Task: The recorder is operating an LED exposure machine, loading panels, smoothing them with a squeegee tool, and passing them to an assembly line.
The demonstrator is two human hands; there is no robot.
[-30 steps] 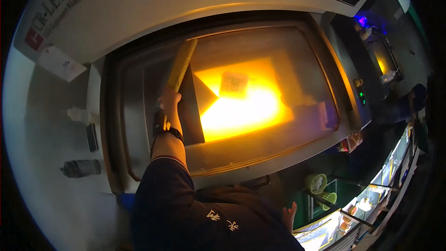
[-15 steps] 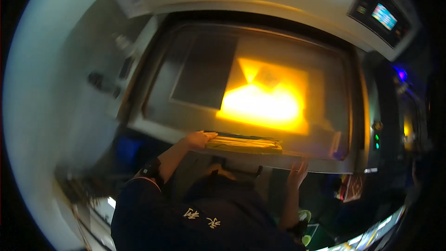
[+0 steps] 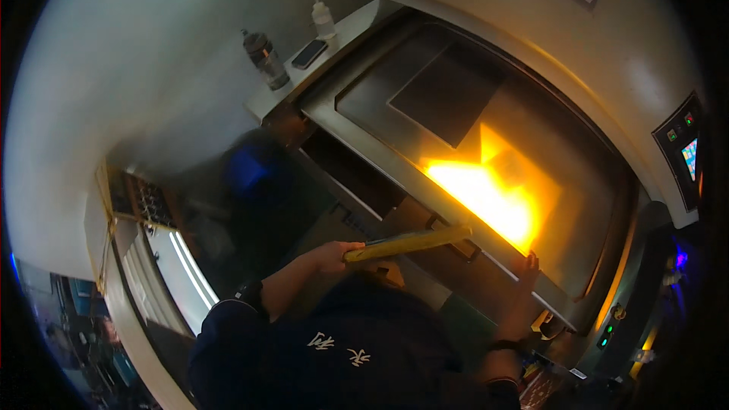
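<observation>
My left hand (image 3: 334,256) is closed around the left end of a flat yellow bundle (image 3: 414,242), seen nearly edge-on, apparently a stack of thin sheets. The bundle is held in front of a machine's bed (image 3: 372,144), its far end close to the bed's front edge. My right hand (image 3: 522,282) is at that front edge, further right, its fingers stretched upward and nothing visible in them. On the bed lies a dark rectangular sheet (image 3: 448,91), and beside it a bright yellow glow (image 3: 493,190) washes out the surface.
A dark bottle (image 3: 266,62), a phone (image 3: 310,54) and a white squeeze bottle (image 3: 323,19) stand on the ledge at the far left. A control panel with a lit screen (image 3: 689,158) is at the right. An open drawer-like recess (image 3: 349,173) lies below the bed.
My view has swung left, so the machine looks tilted and the ledge shows more clearly. The yellow bundle has come away from the bed's front edge, still in my left hand.
</observation>
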